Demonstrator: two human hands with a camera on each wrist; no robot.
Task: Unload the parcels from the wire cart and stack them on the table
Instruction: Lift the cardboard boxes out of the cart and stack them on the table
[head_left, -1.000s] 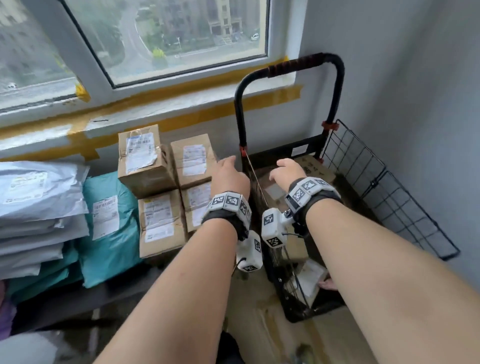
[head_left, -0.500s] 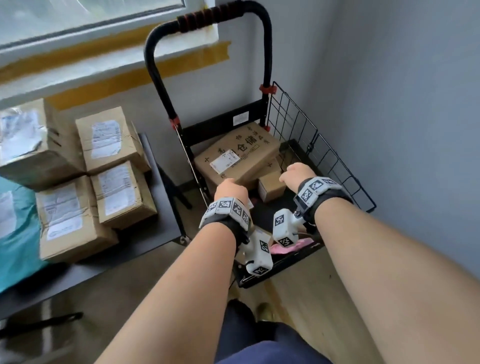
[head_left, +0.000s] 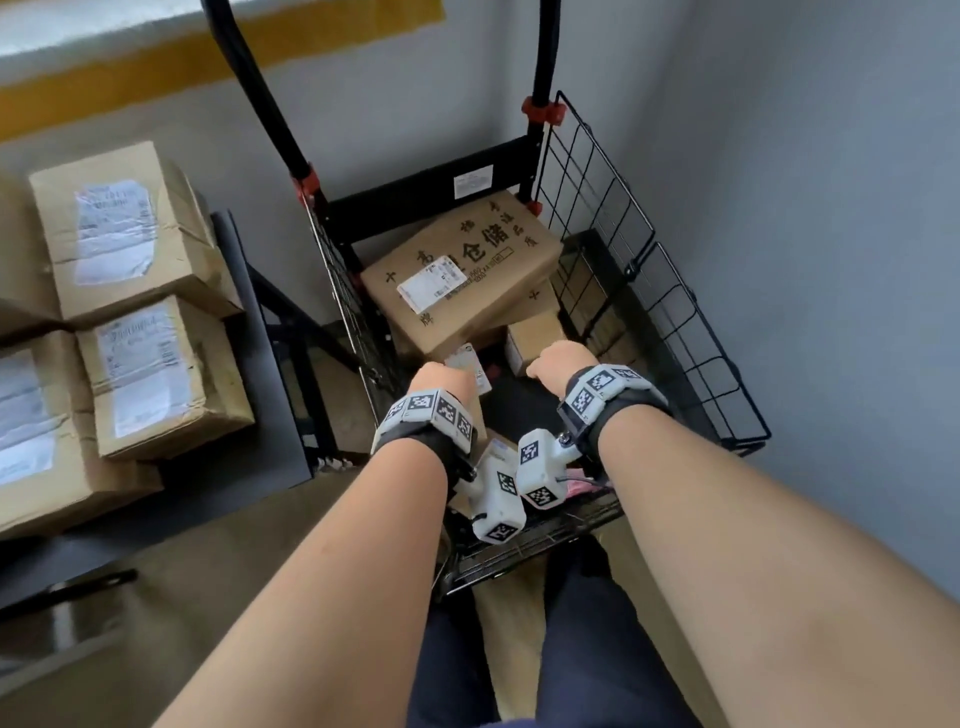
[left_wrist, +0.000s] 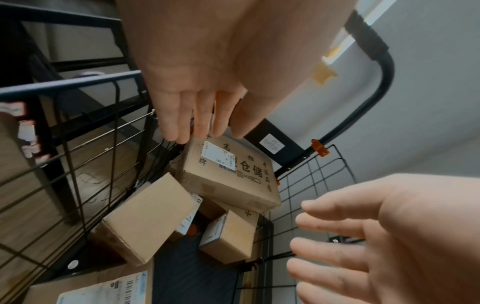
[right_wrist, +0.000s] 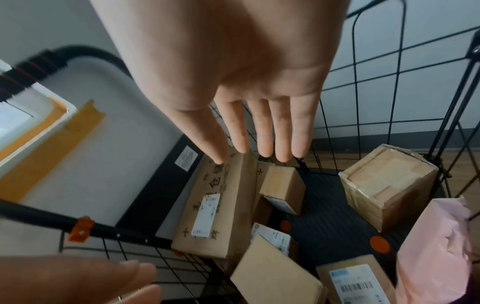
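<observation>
Both my hands are lowered inside the wire cart (head_left: 628, 270), palms facing each other, neither touching a parcel. My left hand (left_wrist: 202, 67) has its fingers straight and held close together, thumb apart, holding nothing. My right hand (right_wrist: 233, 67) is likewise extended, fingers straight and slightly spread, holding nothing. In the head view only the backs of the hands show, above the wrist bands with printed markers. Beyond my fingertips, at the handle end of the cart, lies the large printed carton (head_left: 462, 265), tilted, with a white shipping label on its top face; it rests over other cartons, one of them partly visible under its right edge. Nearer to me, a plain brown box (left_wrist: 148, 218) leans against the left mesh wall. A small cube-shaped box (left_wrist: 228, 236) stands just beside the right mesh wall, below the large carton. The right wrist view adds a taped carton (right_wrist: 389, 181) in the far corner, a pink soft bag (right_wrist: 436, 253) beside it, and a labelled box (right_wrist: 355, 281) at the near end. To my left, the dark table (head_left: 260, 395) already carries stacked cartons (head_left: 156, 374) with labels.
</observation>
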